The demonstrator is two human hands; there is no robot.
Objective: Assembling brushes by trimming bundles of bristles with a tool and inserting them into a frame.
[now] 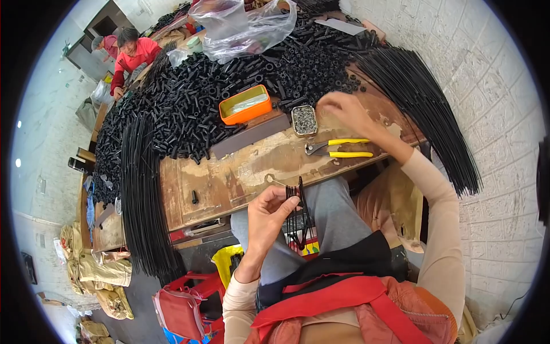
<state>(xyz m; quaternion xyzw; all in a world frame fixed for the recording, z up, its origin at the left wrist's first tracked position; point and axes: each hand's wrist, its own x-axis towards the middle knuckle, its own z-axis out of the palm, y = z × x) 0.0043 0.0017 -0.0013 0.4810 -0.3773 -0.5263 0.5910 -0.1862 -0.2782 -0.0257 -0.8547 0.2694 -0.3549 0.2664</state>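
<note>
While our left hand [268, 215] hangs over our lap at the near edge of the counter [215, 192], its thumb and fingers are clamped on a bunch of thin black strands [297, 221], whose upper ends stand just above the grip and whose lower part dangles in front of our grey trousers [338, 212]. We hold our right hand [346, 110] raised above the counter, just beside an open tin [305, 135] full of small metal pieces [304, 119]; its fingers are bent, and we cannot tell whether their tips meet or pinch anything.

Below that hand, we see cutting pliers [349, 154] with yellow handles lying on the wood. Left of the tin we have a long grey strip [250, 136], and behind it an open orange box [250, 116]. Beyond these spreads a big heap of short black tubes [192, 86], with black ring-like pieces [315, 71] piled toward the right. Long black rods lie in two bundles, a left bundle [138, 195] and a right bundle [424, 109], both drooping over the counter's edge. Nearer us, a single black part [195, 198] sits apart on the wood.
</note>
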